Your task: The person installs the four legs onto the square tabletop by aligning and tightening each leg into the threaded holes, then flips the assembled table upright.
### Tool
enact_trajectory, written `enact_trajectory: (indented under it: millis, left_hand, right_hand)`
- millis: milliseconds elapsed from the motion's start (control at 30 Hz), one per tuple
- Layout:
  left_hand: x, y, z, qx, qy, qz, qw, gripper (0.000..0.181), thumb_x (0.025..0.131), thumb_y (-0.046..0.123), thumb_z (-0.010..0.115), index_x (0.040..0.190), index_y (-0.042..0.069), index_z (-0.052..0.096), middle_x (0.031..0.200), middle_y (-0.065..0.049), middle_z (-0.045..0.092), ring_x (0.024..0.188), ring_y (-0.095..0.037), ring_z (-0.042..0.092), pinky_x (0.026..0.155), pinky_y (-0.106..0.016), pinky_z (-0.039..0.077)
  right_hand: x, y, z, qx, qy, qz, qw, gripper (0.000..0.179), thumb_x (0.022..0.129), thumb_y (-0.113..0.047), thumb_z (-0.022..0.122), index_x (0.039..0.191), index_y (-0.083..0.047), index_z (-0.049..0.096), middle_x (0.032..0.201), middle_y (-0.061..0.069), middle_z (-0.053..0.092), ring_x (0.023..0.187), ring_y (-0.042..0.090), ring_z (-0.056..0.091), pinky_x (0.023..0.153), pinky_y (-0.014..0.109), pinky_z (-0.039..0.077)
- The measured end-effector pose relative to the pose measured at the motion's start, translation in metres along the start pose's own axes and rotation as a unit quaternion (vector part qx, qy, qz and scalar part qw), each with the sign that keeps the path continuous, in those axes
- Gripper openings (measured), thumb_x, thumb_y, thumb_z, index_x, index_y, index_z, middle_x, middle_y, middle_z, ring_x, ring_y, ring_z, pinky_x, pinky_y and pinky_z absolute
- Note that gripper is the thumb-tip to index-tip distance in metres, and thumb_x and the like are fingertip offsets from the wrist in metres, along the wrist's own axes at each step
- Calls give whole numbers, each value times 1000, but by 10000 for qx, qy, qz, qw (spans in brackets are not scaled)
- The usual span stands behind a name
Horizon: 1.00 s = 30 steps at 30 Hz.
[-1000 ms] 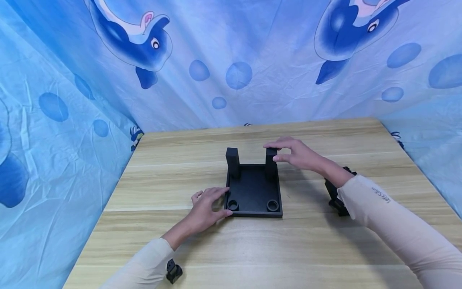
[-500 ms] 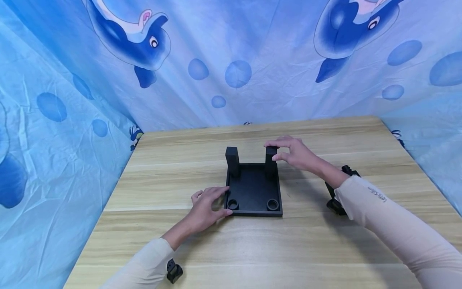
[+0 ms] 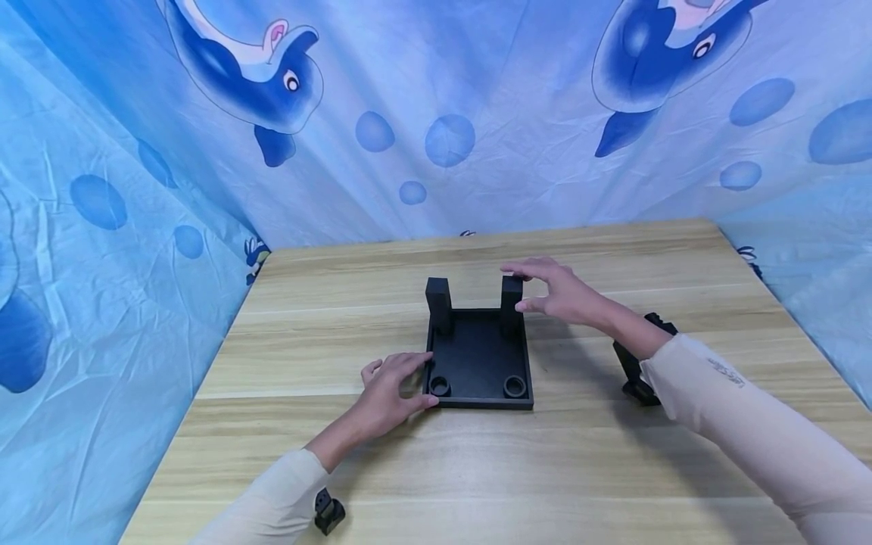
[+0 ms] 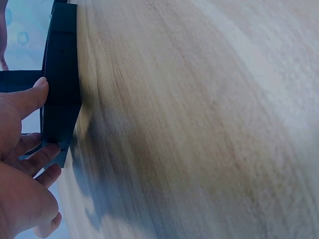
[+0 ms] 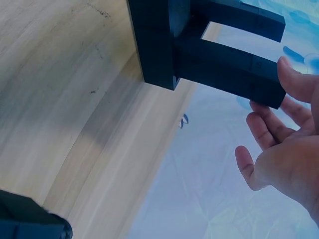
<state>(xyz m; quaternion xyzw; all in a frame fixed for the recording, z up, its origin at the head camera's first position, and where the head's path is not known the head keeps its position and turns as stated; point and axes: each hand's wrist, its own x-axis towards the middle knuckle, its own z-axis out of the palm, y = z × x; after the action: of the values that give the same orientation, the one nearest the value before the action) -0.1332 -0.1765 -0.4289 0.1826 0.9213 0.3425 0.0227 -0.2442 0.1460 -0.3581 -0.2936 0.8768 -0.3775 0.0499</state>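
A square black panel (image 3: pixel 480 359) with a raised rim lies on the table, like an upturned small tabletop. Two block-shaped black legs rise from its far corners, the left leg (image 3: pixel 439 303) and the right leg (image 3: pixel 512 303). Round sockets (image 3: pixel 514 387) show at both near corners. My left hand (image 3: pixel 390 390) holds the panel's near left corner, thumb at the front edge and a finger on the left side. At the top of the right leg, my right hand (image 3: pixel 562 291) keeps thumb and fingers loosely on opposite sides; in the right wrist view its fingertips meet the leg's end.
The wooden table (image 3: pixel 306 325) extends around the panel, backed by a blue dolphin-print cloth (image 3: pixel 450 76). A black device (image 3: pixel 636 371) shows beside the right forearm, and a smaller black device (image 3: pixel 328 512) by the left sleeve.
My right hand has shifted slightly, its index finger lifting a little and its thumb sliding lower on the right leg. The left hand and the panel stay put.
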Motion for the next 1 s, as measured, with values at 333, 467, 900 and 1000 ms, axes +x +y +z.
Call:
enact_trajectory:
  millis: [333,467,900,1000]
  left_hand:
    - [-1,0,1,-10,-27,-25,10000,68,78,31,80,139,13,53,137,-4,53,130,-24,43,103,-53,11]
    - [-1,0,0,-25,-34,-25,10000,68,79,31,80,139,14,53,138,-4,53,131,-24,42,103,-54,10]
    - [0,-2,-1,-61,-79,-73,9999,68,80,31,79,140,14,52,138,-4,51,132,-23,40,104,-53,9]
    - [0,-2,0,-80,-66,-64,9999,68,80,30,79,139,14,52,138,-4,51,132,-23,40,104,-53,9]
  right_hand:
    - [-26,11,-9,74,301,-49,9995,64,85,-4,72,143,-8,45,122,12,58,118,34,46,98,54,33]
    - [-39,14,-12,37,262,106,9996,61,86,-6,71,141,-9,46,122,11,57,118,33,45,98,56,31]
    - [-68,19,-16,-171,226,175,9994,43,86,-8,72,127,-10,60,124,10,59,117,30,44,98,59,24]
    - [-74,23,-16,-254,241,147,9993,40,85,-7,72,124,-11,62,124,10,60,120,33,43,97,61,22]
